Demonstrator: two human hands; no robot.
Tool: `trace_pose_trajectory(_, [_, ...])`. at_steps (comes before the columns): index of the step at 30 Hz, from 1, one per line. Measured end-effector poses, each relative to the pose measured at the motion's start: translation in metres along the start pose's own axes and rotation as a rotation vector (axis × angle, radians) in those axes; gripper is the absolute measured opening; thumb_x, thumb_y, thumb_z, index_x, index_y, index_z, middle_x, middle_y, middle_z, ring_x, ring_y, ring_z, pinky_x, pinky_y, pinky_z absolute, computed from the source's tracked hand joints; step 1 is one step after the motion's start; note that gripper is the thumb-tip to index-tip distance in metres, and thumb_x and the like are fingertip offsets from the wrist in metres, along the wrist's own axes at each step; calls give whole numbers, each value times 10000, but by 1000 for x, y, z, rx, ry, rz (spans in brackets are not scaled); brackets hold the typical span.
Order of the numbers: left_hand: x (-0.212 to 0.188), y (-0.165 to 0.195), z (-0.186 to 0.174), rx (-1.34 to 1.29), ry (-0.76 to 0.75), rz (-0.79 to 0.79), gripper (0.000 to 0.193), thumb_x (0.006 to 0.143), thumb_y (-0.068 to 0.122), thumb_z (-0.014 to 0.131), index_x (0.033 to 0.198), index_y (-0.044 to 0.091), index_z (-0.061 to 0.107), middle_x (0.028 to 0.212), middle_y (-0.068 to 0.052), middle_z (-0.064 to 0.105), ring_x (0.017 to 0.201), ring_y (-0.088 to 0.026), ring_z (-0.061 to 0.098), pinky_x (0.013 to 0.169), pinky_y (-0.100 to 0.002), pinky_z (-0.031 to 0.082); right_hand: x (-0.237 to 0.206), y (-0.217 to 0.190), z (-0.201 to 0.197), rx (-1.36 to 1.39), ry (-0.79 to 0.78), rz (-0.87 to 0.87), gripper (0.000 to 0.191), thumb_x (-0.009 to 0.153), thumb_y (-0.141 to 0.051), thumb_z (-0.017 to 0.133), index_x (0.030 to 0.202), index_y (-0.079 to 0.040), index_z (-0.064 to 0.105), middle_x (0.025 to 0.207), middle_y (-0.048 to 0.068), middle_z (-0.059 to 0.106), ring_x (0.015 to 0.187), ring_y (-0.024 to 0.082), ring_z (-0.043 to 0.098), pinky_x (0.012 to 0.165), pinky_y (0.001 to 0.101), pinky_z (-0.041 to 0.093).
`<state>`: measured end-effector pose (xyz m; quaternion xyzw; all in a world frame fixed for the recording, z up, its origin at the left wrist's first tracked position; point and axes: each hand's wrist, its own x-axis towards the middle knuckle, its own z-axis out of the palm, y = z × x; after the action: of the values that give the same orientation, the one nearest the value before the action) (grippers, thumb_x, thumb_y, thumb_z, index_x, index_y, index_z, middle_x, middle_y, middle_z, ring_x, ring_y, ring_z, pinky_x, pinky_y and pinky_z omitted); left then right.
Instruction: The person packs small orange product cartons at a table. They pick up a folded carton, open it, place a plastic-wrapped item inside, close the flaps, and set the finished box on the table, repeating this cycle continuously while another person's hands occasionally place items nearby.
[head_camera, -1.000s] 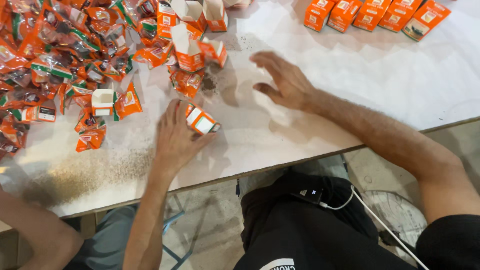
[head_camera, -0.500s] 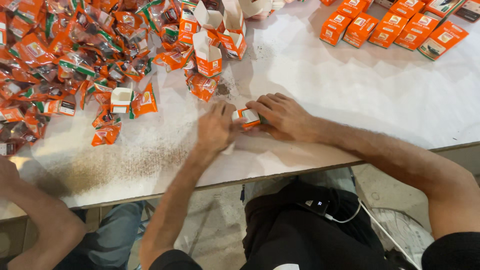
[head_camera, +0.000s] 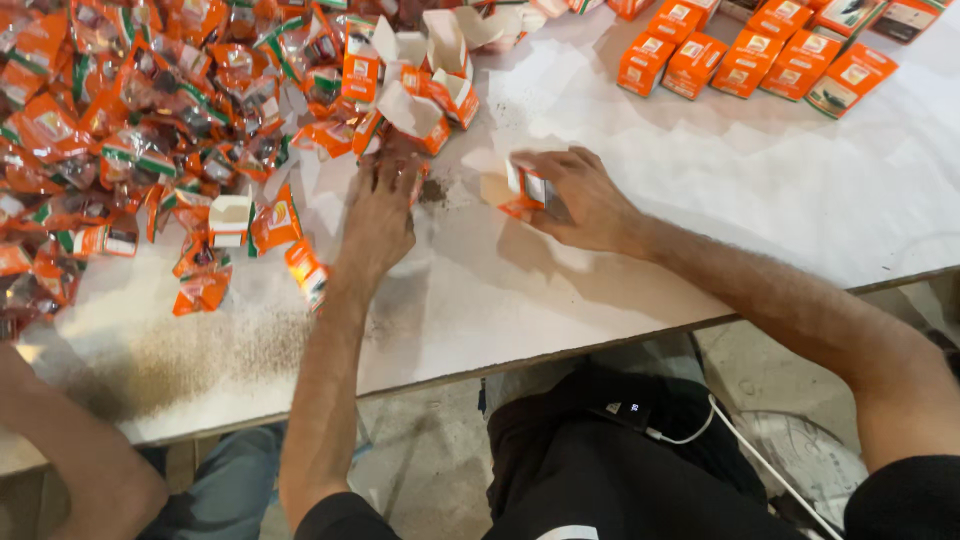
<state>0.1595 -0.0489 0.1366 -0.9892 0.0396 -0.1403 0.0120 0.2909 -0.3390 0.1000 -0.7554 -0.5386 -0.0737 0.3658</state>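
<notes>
My right hand (head_camera: 575, 198) is closed around a small orange-and-white carton (head_camera: 525, 186) that rests on the white table (head_camera: 700, 230). My left hand (head_camera: 380, 210) lies palm down with its fingers spread, reaching into the near edge of a heap of orange sachets (head_camera: 150, 120); its fingertips touch a sachet beside some open cartons (head_camera: 420, 95). Whether it grips anything is hidden under the fingers.
Several shut orange cartons (head_camera: 750, 60) stand in a row at the far right. Loose sachets (head_camera: 305, 270) and an open white carton (head_camera: 230, 218) lie left of my left arm. Another person's arm (head_camera: 70, 450) is at the lower left. Brown powder is spilled near the front edge (head_camera: 210, 350).
Both hands held one carton together near the table's front. Now my left hand has gone forward to the sachet heap, and my right hand has carried the carton farther onto the table.
</notes>
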Motion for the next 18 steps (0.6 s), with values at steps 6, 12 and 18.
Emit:
trace_pose_trajectory(6, [6, -3, 9, 104, -241, -9, 688, 836, -61, 632, 1488, 127, 519, 1312, -255, 555, 1233, -455, 551, 934, -494, 539, -5, 21, -6, 71, -65, 109, 614, 772, -236, 853, 1280, -36, 571, 1314, 173, 608, 1269, 370, 549, 1103, 470, 417])
trace_pose_trajectory(12, [7, 32, 5, -322, 123, 47, 435, 831, -16, 726, 1243, 87, 630, 1164, -159, 690, 1088, -374, 652, 905, -492, 551, -20, 30, -15, 172, -52, 247, 591, 716, -307, 912, 1207, -62, 692, 1061, 149, 707, 1069, 360, 644, 988, 469, 480])
trace_pose_trajectory(18, [22, 121, 21, -629, 774, 232, 472, 843, -143, 773, 1241, 35, 593, 1188, -182, 636, 979, -330, 697, 834, -380, 603, -21, 39, -13, 213, -7, 197, 592, 668, -312, 939, 1149, -62, 699, 1067, 139, 711, 1056, 358, 648, 980, 468, 493])
